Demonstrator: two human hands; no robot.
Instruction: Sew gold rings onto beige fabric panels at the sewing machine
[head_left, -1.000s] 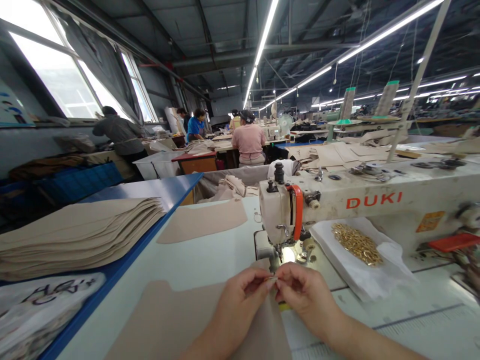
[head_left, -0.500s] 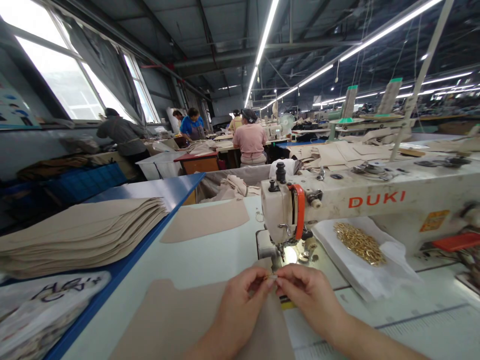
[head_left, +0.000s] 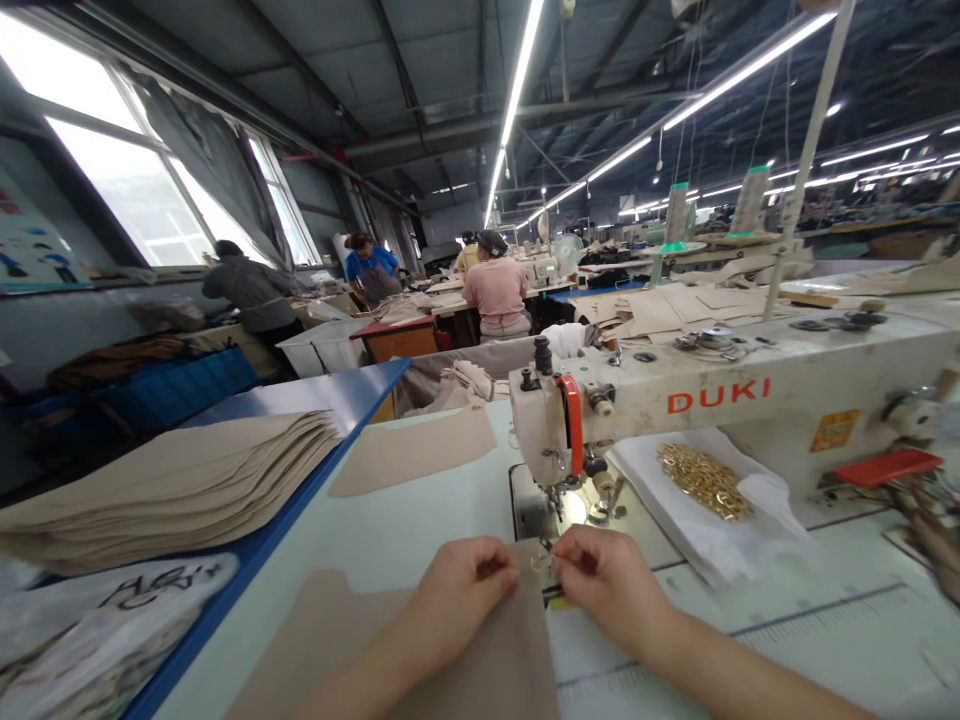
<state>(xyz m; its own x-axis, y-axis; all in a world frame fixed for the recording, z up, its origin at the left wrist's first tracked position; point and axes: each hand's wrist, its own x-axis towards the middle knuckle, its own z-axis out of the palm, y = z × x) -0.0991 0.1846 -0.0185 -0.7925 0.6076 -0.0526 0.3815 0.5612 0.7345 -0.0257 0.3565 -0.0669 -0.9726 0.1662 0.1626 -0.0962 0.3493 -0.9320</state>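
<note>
A beige fabric panel (head_left: 360,640) lies on the pale sewing table, its narrow upper end close to the sewing machine's needle area (head_left: 559,505). My left hand (head_left: 469,600) rests over the panel's upper part, fingers curled and thumb pressed against them; what they hold, if anything, is hidden. Just right of the panel's edge, my right hand (head_left: 607,585) is closed in a pinch near a small pale piece at the fabric edge, too small to name. Both hands are below the lit presser foot, a short gap between them.
Gold-coloured metal fittings (head_left: 705,480) lie on a white cloth (head_left: 780,530) under the machine arm (head_left: 810,370). A stack of beige panels (head_left: 172,480) and a plastic bag (head_left: 135,620) sit left. Another panel (head_left: 420,450) lies behind. Several people work farther back.
My hands have moved apart from a shared pinch; the left has shifted left. The camera view has turned slightly, moving the machine left in the picture.
</note>
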